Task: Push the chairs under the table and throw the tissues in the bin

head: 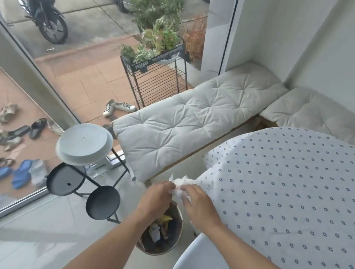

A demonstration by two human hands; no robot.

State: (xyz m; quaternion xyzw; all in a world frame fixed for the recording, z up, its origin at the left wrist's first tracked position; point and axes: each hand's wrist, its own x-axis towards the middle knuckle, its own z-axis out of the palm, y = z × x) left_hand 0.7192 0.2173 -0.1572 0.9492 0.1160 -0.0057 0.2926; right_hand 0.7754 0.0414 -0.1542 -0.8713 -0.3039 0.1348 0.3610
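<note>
Both hands, left hand [157, 194] + right hand [199, 202], fingers pinching crumpled tissues [180, 186] at lower center, directly above bin [173, 243]. Bin part-full w/ mixed trash. White chair [194, 261] bottom edge, touching table [295, 196].

Blurred, unreadable lettering on planter [157, 57]

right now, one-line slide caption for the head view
Both hands, left hand and right hand, hold crumpled tissues above the bin beside the table.
</note>
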